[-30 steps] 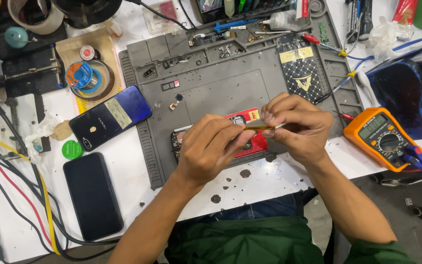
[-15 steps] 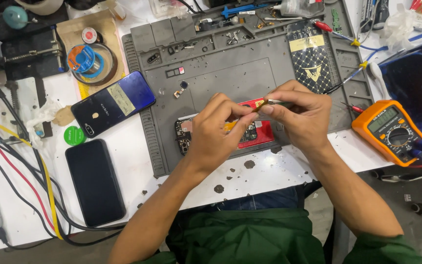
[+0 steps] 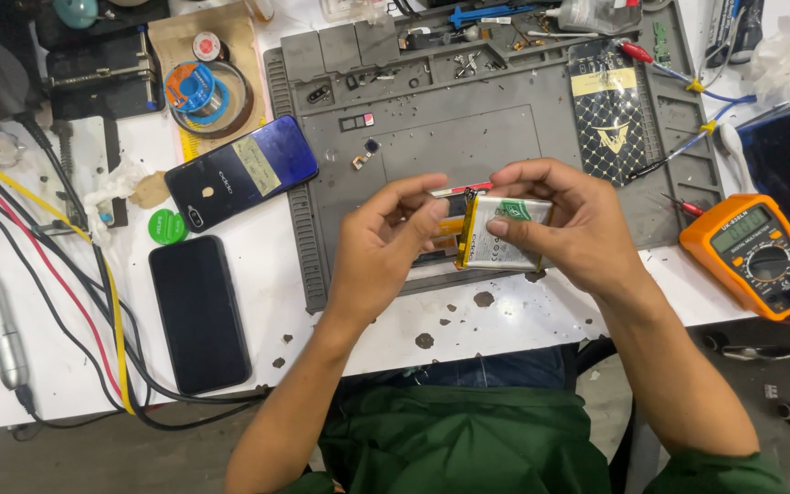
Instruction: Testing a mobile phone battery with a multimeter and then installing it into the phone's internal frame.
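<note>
My right hand [image 3: 567,222] grips a flat silver phone battery [image 3: 505,234] with a yellow edge, thumb across its face. My left hand [image 3: 386,245] pinches the battery's left end, where an orange-yellow strip sticks out. Both hands hover just above the front part of a grey repair mat [image 3: 496,110]. Under them lies an opened phone with a red frame [image 3: 454,192], mostly hidden by my fingers.
A blue phone back cover [image 3: 241,172] and a black phone [image 3: 198,313] lie left of the mat. An orange multimeter [image 3: 753,252] sits at the right. A patterned black cover [image 3: 610,114], small screws and tools rest on the mat. Cables [image 3: 66,265] run along the left.
The battery has turned from edge-on to face-up between my hands. The view has shifted, so the mat and hands sit lower and more central.
</note>
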